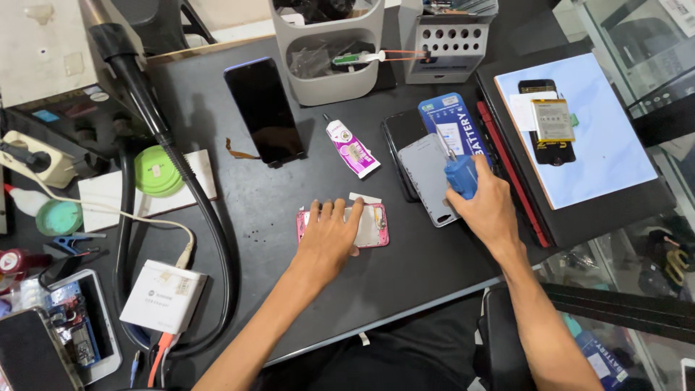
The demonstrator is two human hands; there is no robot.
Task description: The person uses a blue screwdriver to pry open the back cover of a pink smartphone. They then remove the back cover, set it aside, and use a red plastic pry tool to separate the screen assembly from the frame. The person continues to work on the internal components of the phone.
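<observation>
My left hand (329, 235) lies flat, fingers spread, on an opened pink phone frame (373, 226) in the middle of the dark mat. My right hand (486, 206) grips a blue-handled screwdriver (460, 174), tip pointing up, above a grey phone back cover (423, 177). A small strip of white tape (365, 198) lies just beyond the pink frame. A tube of adhesive with a pink label (351, 148) rests further back.
A black phone screen (265, 111) lies at the back left, a blue battery box (456, 123) beside a dark phone (402, 129). A blue pad with a battery (579, 137) sits right. A black flexible hose (181, 174), white charger box (163, 295) and grey organizer (326, 54) stand around.
</observation>
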